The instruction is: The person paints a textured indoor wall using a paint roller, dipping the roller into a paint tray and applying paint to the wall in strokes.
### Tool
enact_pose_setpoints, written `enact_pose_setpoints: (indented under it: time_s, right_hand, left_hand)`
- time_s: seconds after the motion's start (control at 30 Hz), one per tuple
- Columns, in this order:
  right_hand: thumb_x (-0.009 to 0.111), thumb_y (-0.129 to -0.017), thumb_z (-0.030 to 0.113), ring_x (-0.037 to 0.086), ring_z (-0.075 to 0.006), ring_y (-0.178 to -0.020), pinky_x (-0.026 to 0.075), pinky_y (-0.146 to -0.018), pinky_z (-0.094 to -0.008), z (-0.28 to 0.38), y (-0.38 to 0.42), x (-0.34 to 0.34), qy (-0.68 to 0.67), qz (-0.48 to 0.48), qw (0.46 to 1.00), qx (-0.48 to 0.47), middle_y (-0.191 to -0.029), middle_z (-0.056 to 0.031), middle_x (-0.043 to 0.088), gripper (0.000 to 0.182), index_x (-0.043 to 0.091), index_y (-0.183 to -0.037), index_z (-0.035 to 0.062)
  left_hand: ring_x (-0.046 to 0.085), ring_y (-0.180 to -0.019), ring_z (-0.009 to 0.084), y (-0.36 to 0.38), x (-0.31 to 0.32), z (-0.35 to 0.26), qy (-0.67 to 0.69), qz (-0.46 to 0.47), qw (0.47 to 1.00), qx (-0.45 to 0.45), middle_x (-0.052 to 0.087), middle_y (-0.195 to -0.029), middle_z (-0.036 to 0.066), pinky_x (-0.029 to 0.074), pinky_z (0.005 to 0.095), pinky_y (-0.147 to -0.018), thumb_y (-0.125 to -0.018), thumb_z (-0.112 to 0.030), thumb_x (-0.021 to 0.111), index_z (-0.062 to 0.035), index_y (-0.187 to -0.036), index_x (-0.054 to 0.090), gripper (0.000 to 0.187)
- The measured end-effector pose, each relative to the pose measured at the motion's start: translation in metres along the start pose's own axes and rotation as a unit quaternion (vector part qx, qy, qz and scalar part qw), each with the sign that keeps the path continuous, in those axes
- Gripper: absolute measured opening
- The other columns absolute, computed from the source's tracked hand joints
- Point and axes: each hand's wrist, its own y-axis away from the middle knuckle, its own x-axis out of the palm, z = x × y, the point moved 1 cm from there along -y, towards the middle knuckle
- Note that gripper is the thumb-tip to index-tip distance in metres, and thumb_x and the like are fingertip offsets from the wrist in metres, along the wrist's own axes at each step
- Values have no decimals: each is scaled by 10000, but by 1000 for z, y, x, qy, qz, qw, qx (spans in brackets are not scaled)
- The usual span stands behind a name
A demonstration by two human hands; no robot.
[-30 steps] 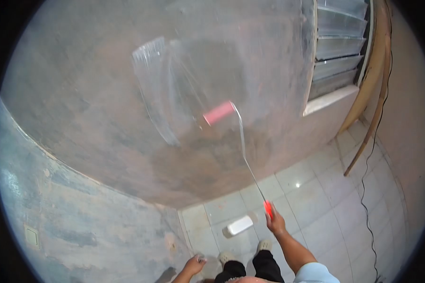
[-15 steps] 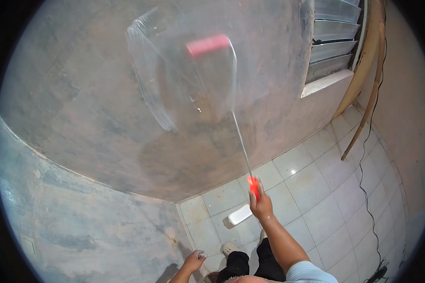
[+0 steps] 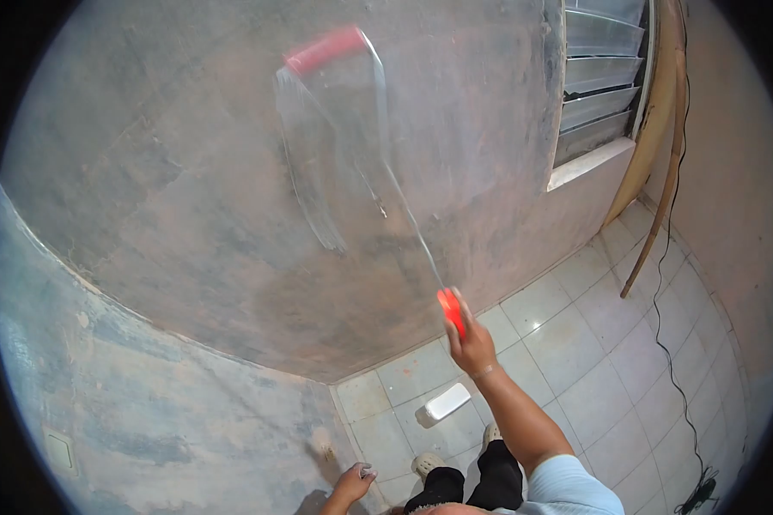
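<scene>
A paint roller (image 3: 325, 50) with a pinkish-red sleeve and a long bent wire frame is up against the blotchy grey wall (image 3: 189, 197). My right hand (image 3: 472, 345) is closed round its orange-red handle, arm stretched forward. Below the sleeve, a pale wet-looking streak (image 3: 296, 172) runs down the wall. My left hand (image 3: 350, 484) hangs low near the left wall, fingers curled; a small pale bit shows at the fingertips, too small to name.
On the tiled floor (image 3: 593, 343) lies a white oblong container (image 3: 447, 402) near my feet. A louvred window (image 3: 601, 77) is at upper right. A wooden pole (image 3: 661, 215) leans in the corner beside a black cable (image 3: 674, 369). The left wall (image 3: 172, 403) is close.
The roller has moved up and to the left over the wall, onto the top of the wet streak. My right hand has risen with the handle. My left hand stays low.
</scene>
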Motion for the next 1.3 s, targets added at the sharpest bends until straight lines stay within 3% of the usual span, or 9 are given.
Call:
enact_pose_setpoints:
  time_s: [0.13, 0.37, 0.53, 0.6, 0.7, 0.9, 1.07, 1.13, 1.3]
  right_hand:
    - [559, -912, 234, 588, -419, -936, 497, -745, -444, 36, -33, 11, 1, 19, 1000, 7, -1206, -196, 576, 571, 334, -1430, 153]
    - [538, -922, 233, 617, -408, -961, 523, -778, -449, -192, 205, 42, 100, 109, 979, 142, -1233, -196, 574, 563, 319, -1431, 133]
    - [588, -891, 189, 609, -330, -1034, 517, -823, -375, -92, 105, 64, 60, 13, 998, -6, -1281, -153, 553, 541, 398, -1390, 107]
    - [592, -889, 176, 613, -323, -1007, 518, -797, -377, -22, 37, 62, 40, 33, 997, 49, -1255, -150, 569, 528, 410, -1382, 119]
    - [574, -901, 185, 586, -390, -1018, 513, -799, -406, -29, 21, 83, 22, -14, 999, -47, -1268, -182, 550, 551, 365, -1404, 98]
    - [552, -914, 215, 600, -368, -1020, 504, -822, -417, -198, 231, 91, 76, 86, 987, 114, -1269, -174, 553, 525, 378, -1400, 119]
    - [574, -906, 219, 620, -372, -944, 509, -759, -416, -146, 171, 125, 84, 46, 995, 34, -1113, -190, 627, 531, 397, -1394, 112]
    - [601, -892, 206, 624, -367, -904, 517, -721, -386, -59, 94, 124, 56, 27, 998, 10, -1036, -188, 647, 548, 398, -1389, 97]
    - [609, -875, 171, 611, -349, -993, 514, -809, -369, -83, 105, 154, 43, 14, 999, -11, -1256, -175, 563, 557, 396, -1378, 64]
  left_hand:
    - [639, -940, 309, 0, -6, -19, -10, 14, 1000, -21, 666, -999, 173, 496, 374, -829, -854, -397, 630, -56, -1154, 572, 458]
    - [635, -946, 322, -20, 8, 37, -1, 14, 1000, -16, 660, -998, 187, 495, 382, -824, -847, -410, 631, -18, -1145, 563, 497]
    - [625, -971, 334, -21, 11, 53, -47, 43, 998, 0, 647, -1033, 204, 493, 386, -829, -845, -428, 621, -21, -1147, 563, 511]
    - [623, -982, 325, -11, -6, 17, -24, 84, 995, -51, 640, -1059, 202, 490, 381, -839, -848, -421, 618, -39, -1176, 557, 508]
    - [627, -973, 327, -27, -3, 15, -23, 55, 998, 0, 648, -1042, 196, 489, 379, -844, -853, -411, 617, -50, -1192, 554, 499]
    - [626, -980, 344, -32, -3, 32, 23, 45, 999, -8, 653, -1029, 203, 486, 381, -848, -861, -407, 610, -36, -1188, 549, 498]
    - [627, -985, 340, -27, 3, 56, -7, 73, 997, -37, 653, -1031, 200, 488, 384, -844, -864, -394, 612, -34, -1174, 549, 479]
    - [632, -970, 329, -26, 5, 57, 16, 95, 995, -33, 656, -1022, 191, 489, 381, -839, -869, -374, 614, -39, -1160, 555, 448]
    - [640, -955, 309, -34, -10, 32, 30, 59, 998, -3, 660, -1017, 182, 492, 375, -831, -871, -359, 617, -47, -1162, 558, 430]
